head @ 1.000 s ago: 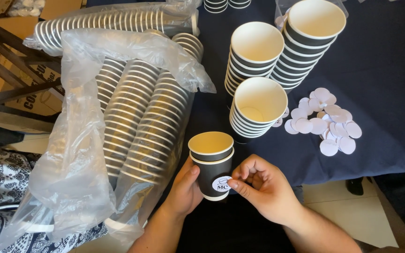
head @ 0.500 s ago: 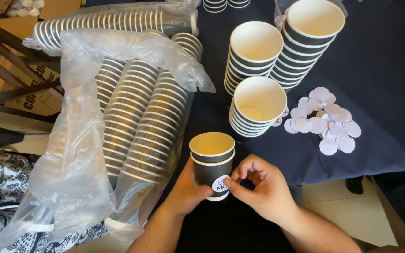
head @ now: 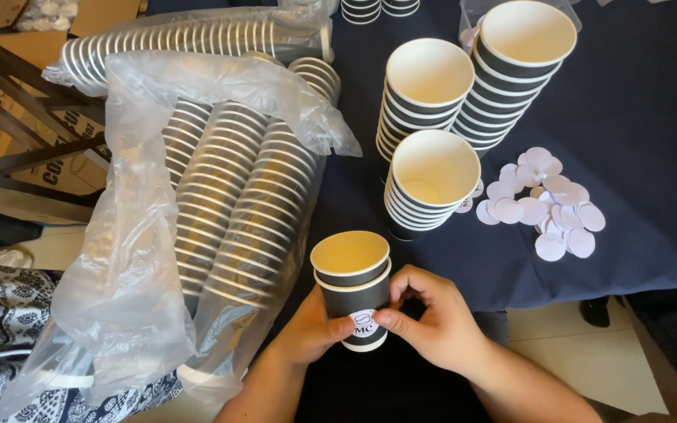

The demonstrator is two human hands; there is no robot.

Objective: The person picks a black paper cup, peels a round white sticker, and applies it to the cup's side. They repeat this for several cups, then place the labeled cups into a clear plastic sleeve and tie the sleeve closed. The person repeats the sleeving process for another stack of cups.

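Note:
My left hand (head: 311, 333) grips two nested black paper cups (head: 354, 286) with cream insides, held upright near the front edge of the dark blue tablecloth (head: 636, 117). My right hand (head: 432, 313) presses a round white sticker (head: 363, 321) against the side of the outer cup with thumb and fingertips. A loose pile of round white stickers (head: 546, 204) lies on the cloth to the right.
Three stacks of the same cups (head: 432, 176) stand behind the held cups. Long sleeves of nested cups in a clear plastic bag (head: 221, 196) lie to the left. Cardboard boxes (head: 48, 157) sit at far left, patterned fabric (head: 1, 313) at bottom left.
The cups have dropped slightly toward me, and my right fingers have slid over the sticker, pressing it flat on the cup wall.

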